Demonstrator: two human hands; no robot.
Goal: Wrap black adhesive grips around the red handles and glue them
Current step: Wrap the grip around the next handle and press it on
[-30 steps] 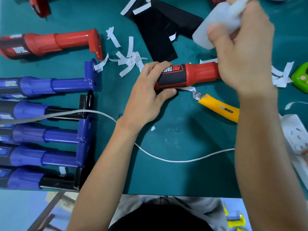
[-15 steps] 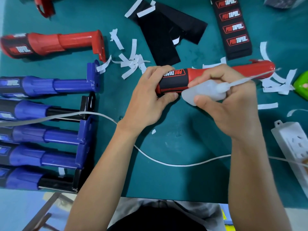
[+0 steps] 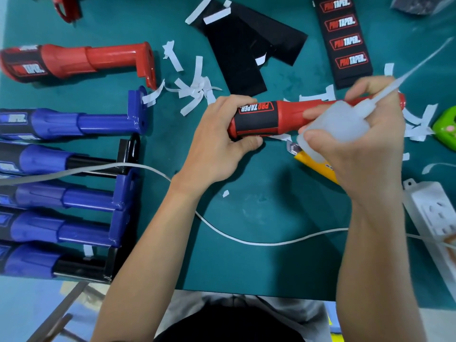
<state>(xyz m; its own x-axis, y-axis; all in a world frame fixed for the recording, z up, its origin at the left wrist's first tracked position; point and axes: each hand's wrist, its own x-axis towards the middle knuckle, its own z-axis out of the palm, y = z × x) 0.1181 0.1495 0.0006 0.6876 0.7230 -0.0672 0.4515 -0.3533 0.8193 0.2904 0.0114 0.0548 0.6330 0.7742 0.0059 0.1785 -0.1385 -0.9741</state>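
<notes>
Grips wrapped red handle (image 3: 288,114) in left hand (image 3: 217,146), clutches glue bottle (image 3: 338,124) over it in right hand (image 3: 370,149); apparently about to glue.

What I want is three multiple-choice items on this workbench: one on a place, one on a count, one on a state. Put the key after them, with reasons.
1. Where on the mat does the yellow knife lie? A. far left edge B. partly under the right hand, which holds the glue bottle C. top corner
2. How many PRO TAPER logos show on the black strip at top right? A. two B. four C. six
3. What is the left hand doing? A. lying flat B. curled on nothing C. gripping the red handle
Key: B, its blade tip and yellow body poke out beneath that hand; B, four logos stack down the strip; C, its fingers curl round the black-wrapped end.
</notes>
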